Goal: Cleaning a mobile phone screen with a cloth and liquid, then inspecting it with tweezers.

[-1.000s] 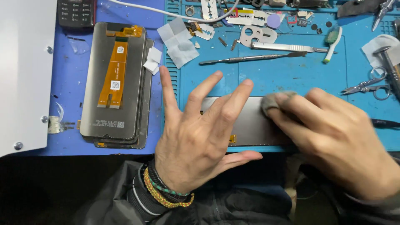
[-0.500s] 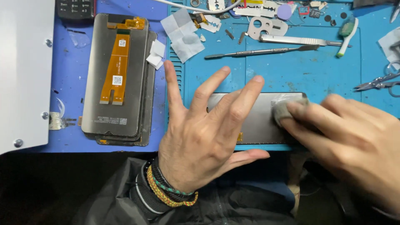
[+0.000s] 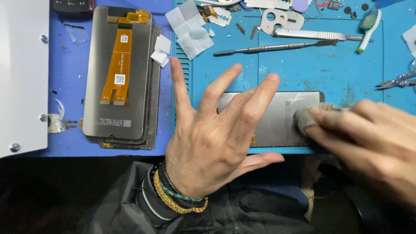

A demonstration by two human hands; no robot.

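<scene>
A grey phone screen panel (image 3: 273, 119) lies flat on the blue work mat (image 3: 312, 69) near its front edge. My left hand (image 3: 212, 138) presses on the panel's left part, palm down, fingers spread wide. My right hand (image 3: 364, 134) comes in from the right and pinches a small grey cloth (image 3: 305, 117) against the panel's right end. The panel's middle shows between the two hands; its left end is hidden under my left hand.
A stack of screen panels (image 3: 119, 78) with an orange flex cable lies at the left. Behind are white paper scraps (image 3: 188, 28), a metal spudger (image 3: 273, 47), tweezers (image 3: 316, 34), a small green-headed brush (image 3: 368, 24) and cutters (image 3: 396, 81). A white plate (image 3: 21, 73) fills the far left.
My right hand with the cloth has slid to the right along the panel, leaving more of its middle uncovered. My left hand stays pressed in place.
</scene>
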